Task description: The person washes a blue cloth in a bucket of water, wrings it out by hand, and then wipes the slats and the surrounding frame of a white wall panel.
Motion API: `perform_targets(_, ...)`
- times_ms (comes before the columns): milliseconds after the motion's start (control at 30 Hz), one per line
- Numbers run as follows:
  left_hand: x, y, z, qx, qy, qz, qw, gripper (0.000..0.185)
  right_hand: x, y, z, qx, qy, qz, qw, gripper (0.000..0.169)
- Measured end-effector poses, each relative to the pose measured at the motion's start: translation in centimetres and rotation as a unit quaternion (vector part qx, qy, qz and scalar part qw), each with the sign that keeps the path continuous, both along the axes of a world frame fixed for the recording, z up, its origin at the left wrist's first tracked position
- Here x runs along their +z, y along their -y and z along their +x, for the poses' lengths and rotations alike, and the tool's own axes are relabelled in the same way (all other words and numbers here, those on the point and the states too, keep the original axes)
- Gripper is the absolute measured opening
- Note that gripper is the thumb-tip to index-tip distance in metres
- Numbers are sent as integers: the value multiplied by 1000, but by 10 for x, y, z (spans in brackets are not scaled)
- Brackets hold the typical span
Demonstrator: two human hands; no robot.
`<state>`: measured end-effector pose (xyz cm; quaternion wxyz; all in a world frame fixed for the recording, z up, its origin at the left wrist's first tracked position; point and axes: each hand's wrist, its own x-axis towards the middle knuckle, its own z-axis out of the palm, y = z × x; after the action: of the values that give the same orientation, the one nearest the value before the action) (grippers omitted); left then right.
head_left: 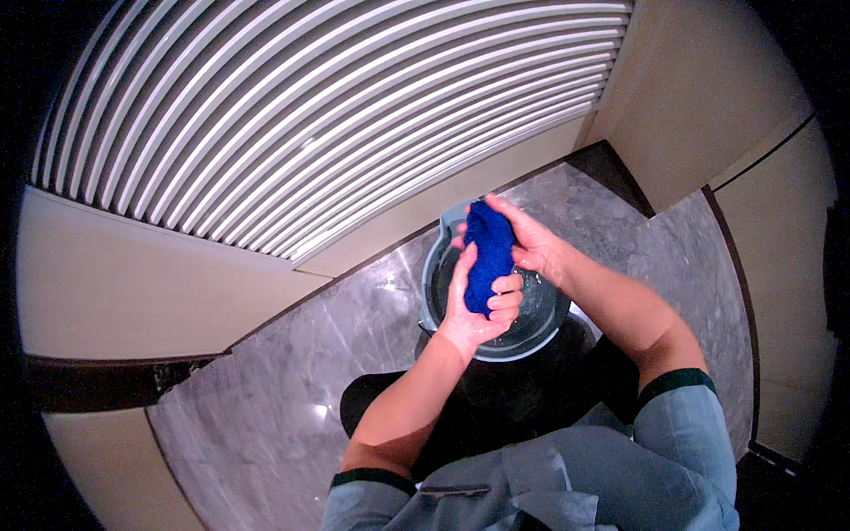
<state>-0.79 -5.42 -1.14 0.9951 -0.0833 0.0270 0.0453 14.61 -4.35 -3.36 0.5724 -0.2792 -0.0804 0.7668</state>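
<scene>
A bunched blue cloth (pixel 490 255) is held above a round bucket (pixel 431 272) with a pale blue-grey rim and a pouring lip. My left hand (pixel 479 302) is closed around the cloth's lower end, its fingers wrapped over the right side. At the upper end, my right hand (pixel 521 232) grips the cloth from the right, with some fingertips showing at its left edge. Both hands look wet. Water glistens in the bucket, which stands on the floor between my knees; the hands and cloth hide part of its inside.
Grey marbled flooring (pixel 299 391) surrounds the bucket. Ahead rises a wall panel with white slats (pixel 372 133) above a beige base (pixel 425 212). Beige panels (pixel 697 99) with dark skirting stand at the right, and another beige panel (pixel 133 285) at the left.
</scene>
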Motion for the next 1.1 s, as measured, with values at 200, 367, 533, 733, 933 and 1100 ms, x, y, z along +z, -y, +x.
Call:
perform_targets(200,-19,2,11,-50,-351,418,836,28,-16,-9,17,71,440,38,894,30)
perform_targets(367,-84,10,17,55,-487,747,450,35,-30,2,-12,8,760,104,642,35)
perform_targets(533,-117,14,18,89,-510,749,414,38,-16,9,-29,-27,760,184,623,33)
perform_targets(733,-95,-7,22,-54,-468,623,625,42,6,8,-28,-81,716,250,647,26)
perform_targets(933,-85,-16,13,1,-329,412,850,55,5,14,-23,-115,656,217,713,25)
perform_targets(1100,-59,-38,1,112,-159,136,971,51,6,12,-6,-189,610,173,750,22)
